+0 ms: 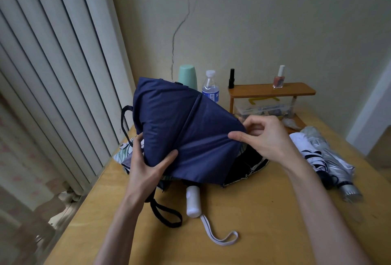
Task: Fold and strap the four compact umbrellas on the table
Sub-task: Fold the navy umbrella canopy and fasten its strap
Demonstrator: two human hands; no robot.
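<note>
Fingers (137, 146) of the left hand (146, 171) grip the navy umbrella (186, 125) at its lower fold; the right hand (266, 135) pinches its canopy edge, above the bench (264, 211). Beneath it, apparently, lie one white-handled umbrella (193, 201) and one leaf-printed umbrella (122, 152). One silver umbrella (336, 158) lies to the right. Four counted.

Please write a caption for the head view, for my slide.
Left hand and right hand grip the loose canopy of the navy umbrella over the table.
</note>
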